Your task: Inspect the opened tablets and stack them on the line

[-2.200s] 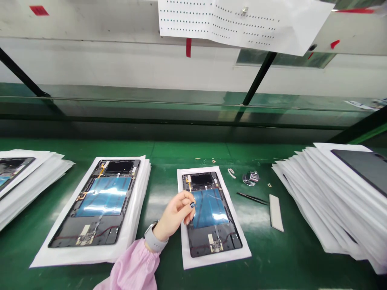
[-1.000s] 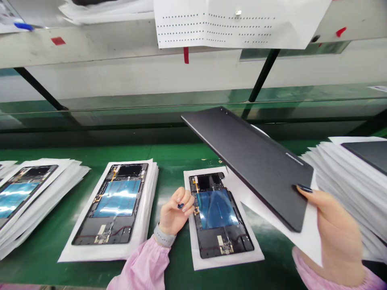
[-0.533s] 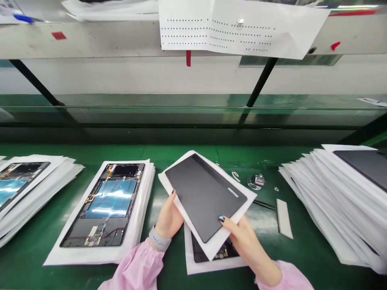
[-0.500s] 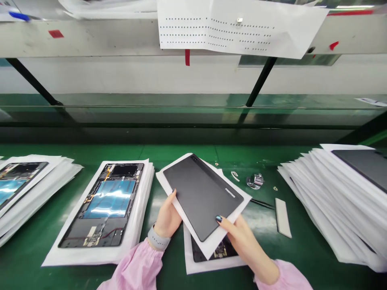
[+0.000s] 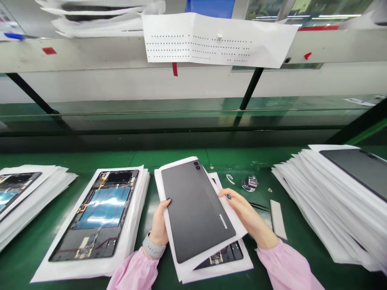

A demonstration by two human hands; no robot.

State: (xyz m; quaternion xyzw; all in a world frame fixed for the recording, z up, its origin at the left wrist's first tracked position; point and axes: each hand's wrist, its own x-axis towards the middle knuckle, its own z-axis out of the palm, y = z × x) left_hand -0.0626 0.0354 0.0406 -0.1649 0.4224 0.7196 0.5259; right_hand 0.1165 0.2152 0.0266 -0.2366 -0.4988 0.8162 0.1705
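Between my hands is a dark grey tablet back cover (image 5: 196, 209) with two camera holes, lying on a white foam sheet (image 5: 159, 177). My left hand (image 5: 159, 225) grips the left edge, thumb on the cover and fingers hidden beneath. My right hand (image 5: 242, 209) is closed at the right side, thumb and fingertips pinching the sheet's edge beside the cover. Underneath, partly covered, an opened tablet with bare circuitry (image 5: 232, 254) rests on another white sheet. To the left, an opened tablet with a blue-filmed battery (image 5: 98, 213) lies on stacked white sheets.
A tall stack of white sheets with tablets (image 5: 326, 213) stands at the right, another stack (image 5: 42, 193) at far left. Near my right hand are tweezers (image 5: 259, 206), a pale flat bar (image 5: 278, 219) and a small shiny metal part (image 5: 250, 183). A shelf (image 5: 99, 56) crosses above.
The cover has turned clockwise to a more upright angle, and its camera holes now show clearly. My right hand has moved from the lower corner up along the right edge.
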